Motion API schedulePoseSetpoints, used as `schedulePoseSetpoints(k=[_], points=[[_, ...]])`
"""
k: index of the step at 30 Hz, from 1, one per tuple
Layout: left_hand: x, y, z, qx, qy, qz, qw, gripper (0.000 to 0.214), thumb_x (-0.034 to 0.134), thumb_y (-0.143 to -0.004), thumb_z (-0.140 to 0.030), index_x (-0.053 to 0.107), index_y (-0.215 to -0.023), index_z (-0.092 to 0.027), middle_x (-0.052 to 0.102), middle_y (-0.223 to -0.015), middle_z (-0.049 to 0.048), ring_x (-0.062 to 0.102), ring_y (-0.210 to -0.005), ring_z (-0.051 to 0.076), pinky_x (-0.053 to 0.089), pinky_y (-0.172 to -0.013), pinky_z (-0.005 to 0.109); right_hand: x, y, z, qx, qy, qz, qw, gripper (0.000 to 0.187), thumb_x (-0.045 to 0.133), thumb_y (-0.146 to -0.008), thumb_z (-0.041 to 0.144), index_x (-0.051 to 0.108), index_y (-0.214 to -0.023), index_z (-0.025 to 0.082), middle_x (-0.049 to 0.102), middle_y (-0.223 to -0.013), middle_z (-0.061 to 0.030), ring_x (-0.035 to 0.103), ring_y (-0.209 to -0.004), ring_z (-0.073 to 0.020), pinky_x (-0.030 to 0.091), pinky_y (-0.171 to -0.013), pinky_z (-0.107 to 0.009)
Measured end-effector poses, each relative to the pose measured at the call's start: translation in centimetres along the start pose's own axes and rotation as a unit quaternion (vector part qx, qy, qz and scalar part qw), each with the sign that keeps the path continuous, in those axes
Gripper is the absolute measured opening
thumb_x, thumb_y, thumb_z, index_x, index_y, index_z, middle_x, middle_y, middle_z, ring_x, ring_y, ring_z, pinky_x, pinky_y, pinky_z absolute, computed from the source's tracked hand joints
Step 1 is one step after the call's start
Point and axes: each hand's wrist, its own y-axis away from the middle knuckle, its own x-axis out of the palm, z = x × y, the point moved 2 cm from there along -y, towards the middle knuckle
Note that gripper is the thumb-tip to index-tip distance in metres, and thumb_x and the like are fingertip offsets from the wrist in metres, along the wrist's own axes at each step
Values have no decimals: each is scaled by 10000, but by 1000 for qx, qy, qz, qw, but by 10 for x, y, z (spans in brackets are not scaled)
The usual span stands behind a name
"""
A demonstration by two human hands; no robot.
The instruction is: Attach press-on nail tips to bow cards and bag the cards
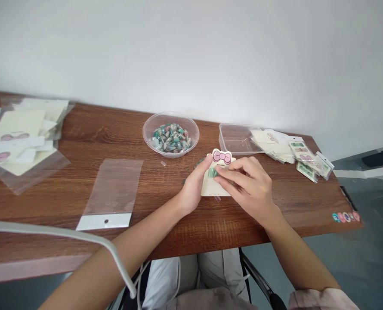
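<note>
Your left hand (193, 187) pinches a cream bow-topped paper card (208, 189), long axis running away from you, bow end farthest, just right of a clear round plastic bowl (170, 153); your right hand (248, 189) pinches a green stone bead (211, 172) against it.

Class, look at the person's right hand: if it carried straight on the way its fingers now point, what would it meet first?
The right hand points left, and its fingertips are already at the green piece on the bow-topped card, so probably that piece. The left hand lies just beyond, though depth is unclear.
</note>
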Motion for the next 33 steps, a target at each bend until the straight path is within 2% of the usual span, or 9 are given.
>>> schedulePoseSetpoints(k=[5, 9, 12, 16, 20, 24, 26, 29, 33], points=[[-7, 3, 1, -16, -39, -49, 998, 278, 765, -731, -424, 758, -819, -161, 781, -918, 76, 695, -1058, 330, 532, -926, 417, 0, 1, -2, 3, -6, -15, 1000, 115, 729, -966, 211, 796, -1034, 275, 651, -818, -15, 526, -705, -156, 442, -674, -335], [-5, 5, -2, -36, -58, -31, 997, 221, 741, -665, -250, 742, -863, -152, 748, -834, 48, 695, -900, 275, 516, -811, 356, 1, 2, -4, -1, 20, -28, 999, 157, 732, -963, 211, 807, -1055, 314, 613, -793, -6, 509, -704, -151, 430, -678, -331], [-3, 5, -4, -43, -54, -17, 997, 217, 743, -662, -239, 736, -863, -157, 743, -799, 36, 687, -814, 240, 511, -761, 330, 2, 2, -5, -24, 40, -43, 998, 177, 728, -967, 212, 793, -1091, 319, 592, -768, 3, 523, -702, -149, 427, -692, -339], [-4, 2, -4, -52, -64, -42, 996, 175, 760, -678, -247, 731, -817, -145, 718, -727, 33, 669, -695, 202, 527, -669, 303, 2, 4, -9, -38, 50, -46, 997, 242, 720, -974, 268, 742, -1212, 306, 621, -830, -15, 553, -717, -159, 457, -706, -349], [-6, -1, -7, -62, -50, -49, 996, 341, 740, -710, -267, 748, -1012, -110, 786, -816, 101, 741, -723, 265, 572, -601, 316, -5, 5, -23, -13, 26, -87, 996, 279, 677, -982, 400, 734, -1234, 294, 650, -929, -70, 634, -845, -224, 533, -729, -382], [-6, -2, -14, -47, -56, -53, 996, 545, 733, -784, -289, 656, -1290, -102, 815, -1015, 180, 787, -884, 335, 600, -600, 329, -12, 6, -51, 52, -28, -123, 991, 140, 617, -1003, 304, 750, -1040, 276, 715, -886, -58, 675, -812, -223, 552, -727, -395], [-8, -3, -17, -28, -83, -77, 993, 545, 761, -801, -301, 652, -1301, -113, 808, -1076, 182, 782, -901, 324, 602, -585, 317, -11, 10, -65, 98, -75, -98, 988, 158, 601, -1009, 263, 738, -930, 260, 737, -821, -35, 677, -744, -203, 547, -714, -385], [-12, -5, -19, 0, -133, -105, 986, 462, 836, -783, -368, 723, -1148, -108, 804, -1052, 159, 756, -801, 261, 596, -557, 292, -8, 18, -75, 133, -108, -18, 985, 174, 620, -1001, 265, 731, -868, 243, 751, -791, -25, 669, -701, -188, 530, -672, -362], [-16, -7, -22, 24, -171, -124, 977, 460, 875, -758, -440, 763, -1073, -123, 802, -991, 119, 732, -727, 212, 606, -565, 285, -2, 26, -67, 77, -98, 143, 982, 136, 634, -996, 239, 736, -907, 229, 753, -842, -26, 665, -764, -186, 513, -730, -356]])
